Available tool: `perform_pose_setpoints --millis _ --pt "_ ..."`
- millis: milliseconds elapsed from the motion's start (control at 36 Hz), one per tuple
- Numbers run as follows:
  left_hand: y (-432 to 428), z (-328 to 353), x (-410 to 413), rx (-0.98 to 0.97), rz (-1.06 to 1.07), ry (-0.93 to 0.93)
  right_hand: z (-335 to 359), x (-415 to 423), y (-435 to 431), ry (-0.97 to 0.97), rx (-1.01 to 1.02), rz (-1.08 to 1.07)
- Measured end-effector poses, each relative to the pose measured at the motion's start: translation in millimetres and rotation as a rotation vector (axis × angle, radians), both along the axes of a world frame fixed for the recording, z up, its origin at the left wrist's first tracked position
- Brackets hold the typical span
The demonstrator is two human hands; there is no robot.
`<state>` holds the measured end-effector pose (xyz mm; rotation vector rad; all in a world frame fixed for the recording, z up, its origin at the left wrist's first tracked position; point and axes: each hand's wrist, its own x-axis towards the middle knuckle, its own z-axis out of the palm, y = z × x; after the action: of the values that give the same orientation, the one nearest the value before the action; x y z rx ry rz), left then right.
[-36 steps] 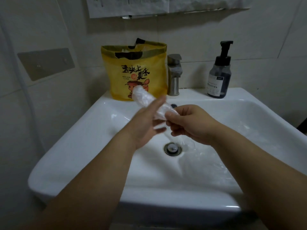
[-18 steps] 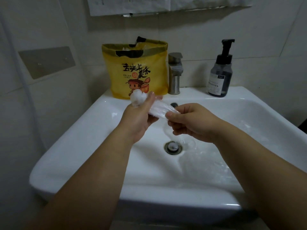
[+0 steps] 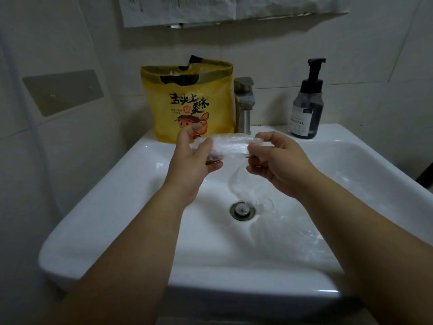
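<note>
Hands moved apart, plastic wrap (image 3: 228,145) now level | left hand (image 3: 191,161) grip pinches wrap | right hand (image 3: 278,160) grip pinches wrap

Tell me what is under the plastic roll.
From the plastic roll, clear film hangs down into the sink beside the drain. The left hand and right hand cover its ends.

Black characters "舌尖上美味" on the yellow bag (image 3: 187,109); print on pump bottle (image 3: 306,109) and wall papers (image 3: 187,10) illegible
</note>
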<state>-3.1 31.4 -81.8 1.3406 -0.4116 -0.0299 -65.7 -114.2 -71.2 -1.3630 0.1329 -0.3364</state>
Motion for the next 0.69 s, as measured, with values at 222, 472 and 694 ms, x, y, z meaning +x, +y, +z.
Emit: perform_pose_setpoints --millis 222,472,694 --pt "0.6 1.2 -4.7 0.124 -0.031 -0.024 -1.7 -0.9 -1.6 -0.052 -0.133 -0.033" --pt "3.2 0.7 -6.0 0.226 -0.018 -0.084 -1.5 -1.1 -1.8 -0.013 -0.187 -0.038" --pt "9.8 -1.4 -4.0 0.338 -0.003 -0.223 -3.4 -3.3 -5.6 -0.038 -0.336 -0.025"
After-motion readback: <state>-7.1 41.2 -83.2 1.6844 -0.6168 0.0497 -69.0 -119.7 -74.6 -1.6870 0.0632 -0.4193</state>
